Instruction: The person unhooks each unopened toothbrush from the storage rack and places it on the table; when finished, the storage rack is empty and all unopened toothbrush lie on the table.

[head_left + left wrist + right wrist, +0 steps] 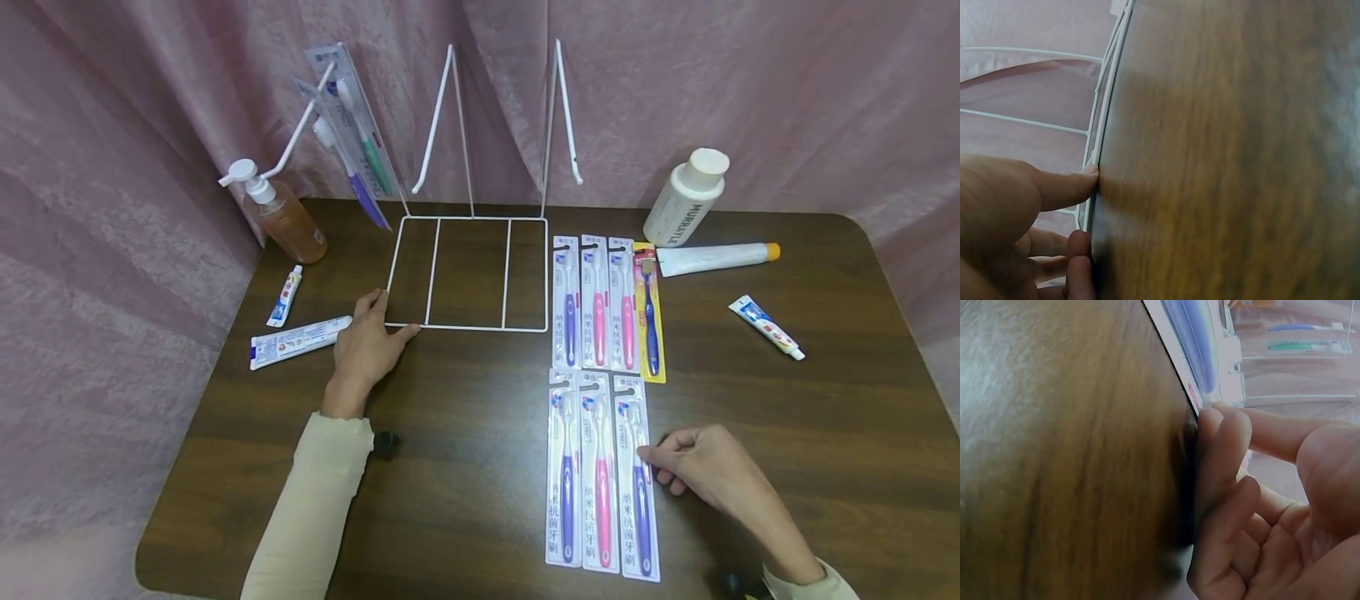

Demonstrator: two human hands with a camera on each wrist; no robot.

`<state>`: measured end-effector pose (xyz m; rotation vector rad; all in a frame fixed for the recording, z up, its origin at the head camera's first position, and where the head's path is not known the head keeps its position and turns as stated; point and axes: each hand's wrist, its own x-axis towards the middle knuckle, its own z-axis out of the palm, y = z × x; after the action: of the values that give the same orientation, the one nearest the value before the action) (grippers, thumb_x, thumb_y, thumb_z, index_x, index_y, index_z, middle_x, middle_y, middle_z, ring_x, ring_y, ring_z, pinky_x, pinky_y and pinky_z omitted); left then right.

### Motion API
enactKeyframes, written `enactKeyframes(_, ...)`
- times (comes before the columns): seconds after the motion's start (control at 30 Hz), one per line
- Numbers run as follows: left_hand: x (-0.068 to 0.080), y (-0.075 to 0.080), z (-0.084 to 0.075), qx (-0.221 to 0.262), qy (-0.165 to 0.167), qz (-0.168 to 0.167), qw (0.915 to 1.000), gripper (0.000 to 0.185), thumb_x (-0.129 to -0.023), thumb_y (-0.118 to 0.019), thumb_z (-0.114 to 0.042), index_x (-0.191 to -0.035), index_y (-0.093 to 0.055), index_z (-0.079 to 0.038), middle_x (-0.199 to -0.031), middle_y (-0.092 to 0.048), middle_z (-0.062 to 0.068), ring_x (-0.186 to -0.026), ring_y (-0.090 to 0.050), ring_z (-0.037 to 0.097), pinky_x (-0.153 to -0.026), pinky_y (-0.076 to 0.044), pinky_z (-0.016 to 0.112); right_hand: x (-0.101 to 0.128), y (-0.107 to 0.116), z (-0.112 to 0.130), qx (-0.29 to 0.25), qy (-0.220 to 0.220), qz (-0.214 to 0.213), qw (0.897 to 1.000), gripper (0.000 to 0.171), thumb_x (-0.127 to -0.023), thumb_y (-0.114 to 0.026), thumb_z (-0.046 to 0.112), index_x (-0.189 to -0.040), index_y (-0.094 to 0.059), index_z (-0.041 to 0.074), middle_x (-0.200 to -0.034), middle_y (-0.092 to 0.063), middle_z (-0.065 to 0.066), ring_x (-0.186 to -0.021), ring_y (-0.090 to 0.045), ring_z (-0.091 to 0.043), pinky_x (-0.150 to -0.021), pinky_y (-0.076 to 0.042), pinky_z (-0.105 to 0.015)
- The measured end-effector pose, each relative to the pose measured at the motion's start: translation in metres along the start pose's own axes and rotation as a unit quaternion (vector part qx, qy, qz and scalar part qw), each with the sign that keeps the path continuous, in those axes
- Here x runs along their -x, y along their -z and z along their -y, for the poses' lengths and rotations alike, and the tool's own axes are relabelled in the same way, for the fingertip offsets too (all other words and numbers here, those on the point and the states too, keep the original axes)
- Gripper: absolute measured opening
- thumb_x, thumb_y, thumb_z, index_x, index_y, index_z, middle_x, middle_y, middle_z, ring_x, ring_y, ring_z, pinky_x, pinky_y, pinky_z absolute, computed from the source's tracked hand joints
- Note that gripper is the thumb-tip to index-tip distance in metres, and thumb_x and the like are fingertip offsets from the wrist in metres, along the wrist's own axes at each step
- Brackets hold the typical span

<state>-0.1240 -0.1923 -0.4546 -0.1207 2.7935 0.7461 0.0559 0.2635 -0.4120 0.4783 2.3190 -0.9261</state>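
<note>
My right hand (708, 467) pinches the right edge of a packaged purple toothbrush (641, 508), the rightmost of the near row. In the right wrist view, the thumb and a curled finger meet at the edge of this pack (1188, 350). My left hand (367, 346) rests at the near left corner of a white wire rack (468, 327), its thumb and fingers spread against the wires. Beside the gripped pack lie a packaged pink toothbrush (602, 500) and another purple one (567, 500). Two packaged toothbrushes (360, 125) hang on the rack's left hook.
Beyond the near row lie more packaged toothbrushes, one on a yellow card (651, 333). Toothpaste tubes (300, 340) and a pump bottle (288, 221) are at left. A white bottle (686, 200), a yellow-capped tube (716, 258) and a small tube (767, 327) are at right.
</note>
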Motion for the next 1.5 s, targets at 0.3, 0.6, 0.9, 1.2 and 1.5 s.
enactKeyframes(0.3,-0.001,0.004,0.002,0.004,0.007,0.0,1.0,0.096,-0.11,-0.075,-0.05,-0.181,-0.03,-0.004,-0.19,-0.027,0.017,-0.166,-0.045,0.049,-0.124,-0.046,0.073,0.001,0.025,0.027,0.035,0.055,-0.002,0.998,0.038,-0.113,-0.073,0.042,-0.098,-0.084,0.009,-0.077,-0.077,0.003,-0.076,-0.068,-0.017,-0.066,-0.044,-0.031)
enactKeyframes(0.6,-0.001,0.006,0.008,0.001,0.006,-0.007,1.0,0.094,-0.11,-0.076,-0.049,-0.179,-0.033,-0.002,-0.189,-0.03,0.019,-0.165,-0.048,0.049,-0.119,-0.05,0.07,-0.022,0.014,0.124,0.064,0.226,-0.06,0.97,0.033,-0.111,-0.076,0.034,-0.122,-0.087,0.005,-0.088,-0.079,-0.006,-0.072,-0.062,-0.018,-0.059,-0.043,-0.03)
enactKeyframes(0.9,0.005,0.003,0.007,-0.002,0.005,-0.008,1.0,0.094,-0.109,-0.077,-0.05,-0.178,-0.036,-0.002,-0.188,-0.033,0.018,-0.159,-0.054,0.049,-0.113,-0.055,0.07,-0.078,-0.027,0.257,-0.045,0.358,-0.052,0.931,0.031,-0.113,-0.075,0.031,-0.136,-0.08,0.01,-0.096,-0.087,-0.013,-0.075,-0.082,-0.024,-0.063,-0.054,-0.035)
enactKeyframes(1.2,0.003,-0.008,0.006,-0.003,0.006,-0.008,1.0,0.095,-0.108,-0.077,-0.052,-0.178,-0.037,-0.003,-0.188,-0.033,0.015,-0.153,-0.061,0.049,-0.107,-0.058,0.069,-0.122,-0.055,0.359,-0.148,0.415,-0.1,0.892,0.053,-0.112,-0.077,0.031,-0.16,-0.066,0.012,-0.155,-0.075,-0.013,-0.096,-0.087,-0.028,-0.083,-0.063,-0.037)
enactKeyframes(1.5,0.002,0.0,-0.002,0.0,0.009,0.001,1.0,0.096,-0.108,-0.076,-0.056,-0.18,-0.036,-0.006,-0.189,-0.031,0.011,-0.153,-0.062,0.047,-0.102,-0.06,0.067,-0.127,-0.056,0.4,-0.136,0.454,-0.124,0.872,0.048,-0.113,-0.076,0.034,-0.158,-0.07,0.018,-0.155,-0.074,-0.007,-0.09,-0.082,-0.017,-0.073,-0.059,-0.025)
